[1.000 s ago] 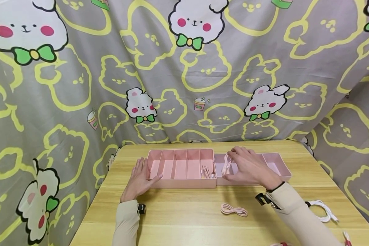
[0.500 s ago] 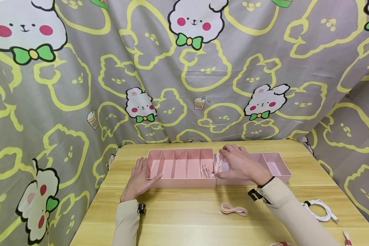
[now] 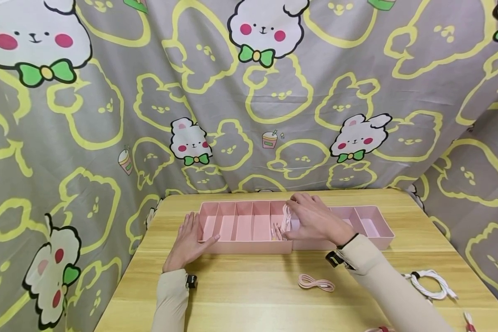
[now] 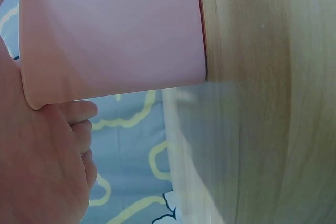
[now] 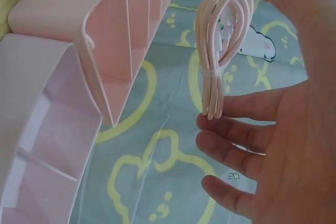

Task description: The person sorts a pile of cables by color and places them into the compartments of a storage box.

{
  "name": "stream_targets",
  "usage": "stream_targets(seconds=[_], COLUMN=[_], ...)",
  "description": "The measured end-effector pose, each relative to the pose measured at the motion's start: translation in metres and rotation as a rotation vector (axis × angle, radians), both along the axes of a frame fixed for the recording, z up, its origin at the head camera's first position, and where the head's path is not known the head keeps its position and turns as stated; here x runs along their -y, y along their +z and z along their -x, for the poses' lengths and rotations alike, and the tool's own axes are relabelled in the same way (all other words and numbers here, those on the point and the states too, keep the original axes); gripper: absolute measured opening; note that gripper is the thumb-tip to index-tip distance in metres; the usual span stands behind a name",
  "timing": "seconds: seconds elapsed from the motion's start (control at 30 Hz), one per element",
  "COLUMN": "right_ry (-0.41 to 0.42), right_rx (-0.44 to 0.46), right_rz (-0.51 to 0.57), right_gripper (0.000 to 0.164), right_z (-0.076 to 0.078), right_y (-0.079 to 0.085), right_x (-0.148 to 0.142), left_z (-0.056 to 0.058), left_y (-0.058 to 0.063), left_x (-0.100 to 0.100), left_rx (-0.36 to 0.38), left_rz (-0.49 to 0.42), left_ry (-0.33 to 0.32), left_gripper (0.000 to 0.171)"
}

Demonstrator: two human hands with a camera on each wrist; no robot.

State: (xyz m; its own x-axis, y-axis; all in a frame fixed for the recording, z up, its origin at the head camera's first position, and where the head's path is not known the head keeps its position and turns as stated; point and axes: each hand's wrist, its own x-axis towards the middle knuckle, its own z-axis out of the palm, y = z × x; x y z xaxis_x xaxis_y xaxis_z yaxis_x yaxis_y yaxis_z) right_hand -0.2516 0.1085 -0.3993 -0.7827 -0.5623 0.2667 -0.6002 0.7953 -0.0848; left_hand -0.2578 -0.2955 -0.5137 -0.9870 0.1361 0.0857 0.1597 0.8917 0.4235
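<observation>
My right hand (image 3: pixel 315 219) pinches a coiled pale pink cable (image 5: pixel 211 77) between thumb and fingertips, with the loops upright. In the head view this cable (image 3: pixel 287 217) overlaps the rightmost compartment of the pink divided box (image 3: pixel 249 247). Thin pink pieces with white tips (image 3: pixel 277 232) sit in that compartment. At the box's left end rests my left hand (image 3: pixel 186 242), fingers straight along the side and thumb along the front rim. The left wrist view shows the palm against the box's corner (image 4: pixel 115 35). A lilac divided box (image 3: pixel 377 242) adjoins the pink one, partly hidden by my right hand.
On the wooden table (image 3: pixel 232 295) in front of the boxes lies another pink cable (image 3: pixel 316 283), folded in a figure eight. A white coiled cable (image 3: pixel 437 286) is at the right, with a red-banded cable (image 3: pixel 469 323) near it. A patterned curtain (image 3: pixel 232 106) hangs behind.
My right hand has carried the coiled pink cable leftward from over the lilac box to the pink box's rightmost compartment. The left hand has stayed in place.
</observation>
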Motion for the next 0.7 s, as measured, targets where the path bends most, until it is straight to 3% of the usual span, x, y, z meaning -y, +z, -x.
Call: stream_targets(seconds=[0.7], right_ry=[0.053], right_rx=[0.083], right_rz=[-0.037], right_gripper=[0.083], right_z=[0.018], right_y=[-0.001], right_x=[0.030], left_z=[0.001], left_y=[-0.001], left_x=[0.000], left_rx=[0.009], left_rz=[0.000], left_ry=[-0.001], left_gripper=[0.116])
